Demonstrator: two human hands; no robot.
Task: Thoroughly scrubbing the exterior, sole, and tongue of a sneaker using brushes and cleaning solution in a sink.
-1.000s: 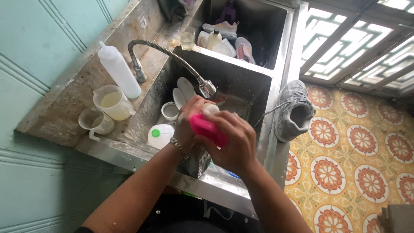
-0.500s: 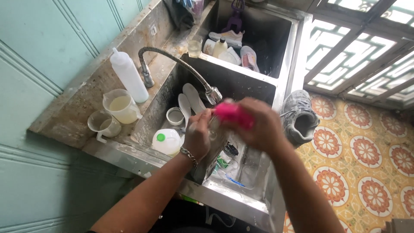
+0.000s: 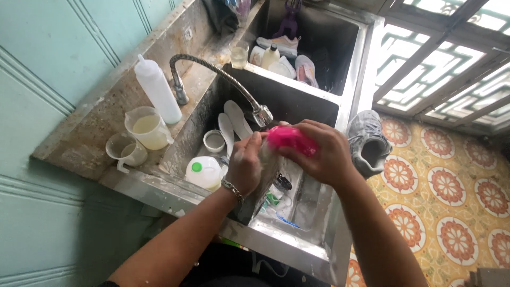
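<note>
My right hand (image 3: 326, 154) is shut on a pink scrubbing brush (image 3: 289, 138) and presses it against a pale, soapy item (image 3: 268, 162), apparently a shoe. My left hand (image 3: 244, 165), with a bracelet at the wrist, grips that item from the left. Both hands are over the steel sink basin (image 3: 311, 210), just below the head of the flexible faucet (image 3: 260, 114). Most of the item is hidden by my hands.
Two white insoles (image 3: 234, 122), a small cup (image 3: 214, 141) and a white jug with a green cap (image 3: 204, 171) lie in the basin. A squeeze bottle (image 3: 156, 90), a measuring jug (image 3: 146, 127) and a mug (image 3: 125, 151) stand on the left ledge. A grey sneaker (image 3: 366, 141) rests at the sink's right edge.
The pink brush moved up and to the right across the held item over the last second. My left hand has kept its grip. The camera view shifted slightly.
</note>
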